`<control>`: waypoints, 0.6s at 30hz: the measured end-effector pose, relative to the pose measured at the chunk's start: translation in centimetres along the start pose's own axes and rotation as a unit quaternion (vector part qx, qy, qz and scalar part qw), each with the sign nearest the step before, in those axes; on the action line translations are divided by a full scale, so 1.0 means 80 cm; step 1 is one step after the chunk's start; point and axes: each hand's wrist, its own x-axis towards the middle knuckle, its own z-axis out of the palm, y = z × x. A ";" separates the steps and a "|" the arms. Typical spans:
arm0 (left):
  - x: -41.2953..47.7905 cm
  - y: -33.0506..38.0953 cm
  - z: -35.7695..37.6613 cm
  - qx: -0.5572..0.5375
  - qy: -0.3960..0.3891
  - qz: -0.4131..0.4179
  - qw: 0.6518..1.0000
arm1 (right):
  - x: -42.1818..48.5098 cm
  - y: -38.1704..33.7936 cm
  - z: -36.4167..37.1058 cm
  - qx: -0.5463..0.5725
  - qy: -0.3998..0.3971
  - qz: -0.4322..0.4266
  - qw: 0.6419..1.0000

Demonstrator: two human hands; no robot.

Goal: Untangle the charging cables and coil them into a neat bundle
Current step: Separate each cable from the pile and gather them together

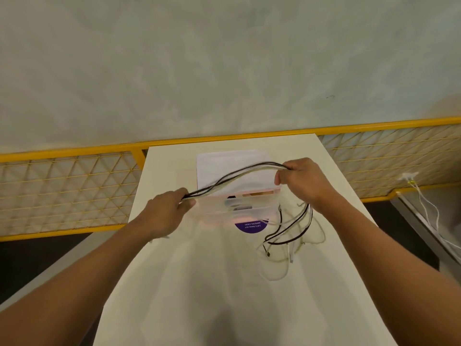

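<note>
Held span: the bundle of thin black and white charging cables [249,168] is stretched in the air between both hands, its long axis running from near left up to far right, over the clear plastic storage box [239,208].
Left hand [169,211]: the bundle's left end is pinched between thumb and curled fingers.
Right hand [301,181]: the fingers are curled round the bundle's far-right end, held higher and farther away than the left.
Loose tails [303,216]: these drop below the right hand and lie looped on the white table [212,283], right of the round purple sticker [249,227]; the right hand is judged nearer for gathering them.
Hard to make out: the number of cables cannot be counted, crossings among the tails are blurred, and pale strands fade into the tabletop.
Hidden: the cable ends inside the left fist.
</note>
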 end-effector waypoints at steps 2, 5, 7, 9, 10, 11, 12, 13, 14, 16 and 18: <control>0.004 -0.014 0.021 0.096 0.028 0.003 0.995 | -0.002 0.008 0.005 -0.038 -0.050 0.016 0.998; 0.001 -0.033 0.064 0.195 0.051 0.016 0.979 | -0.006 0.021 0.016 -0.090 -0.119 0.031 0.988; -0.007 -0.042 0.096 0.199 0.045 0.013 0.979 | -0.010 0.030 0.025 -0.129 -0.163 0.034 0.978; -0.022 -0.047 0.129 0.197 0.022 0.005 0.980 | -0.014 0.040 0.036 -0.170 -0.205 0.033 0.963; -0.029 -0.049 0.145 0.197 0.020 0.007 0.980 | -0.016 0.044 0.041 -0.186 -0.223 0.033 0.956; -0.036 -0.051 0.160 0.203 0.022 0.011 0.979 | -0.018 0.048 0.045 -0.197 -0.238 0.032 0.951; -0.044 -0.051 0.172 0.196 0.000 0.000 0.981 | -0.019 0.052 0.050 -0.203 -0.249 0.035 0.946; -0.051 -0.050 0.182 0.182 -0.023 -0.015 0.983 | -0.019 0.056 0.055 -0.206 -0.257 0.040 0.943; -0.057 -0.053 0.193 0.180 -0.039 -0.031 0.982 | -0.019 0.060 0.059 -0.205 -0.262 0.046 0.942; -0.066 -0.060 0.205 0.196 -0.065 -0.043 0.978 | -0.019 0.067 0.068 -0.196 -0.269 0.051 0.942; -0.069 -0.062 0.206 0.194 -0.074 -0.049 0.977 | -0.019 0.070 0.075 -0.193 -0.275 0.051 0.941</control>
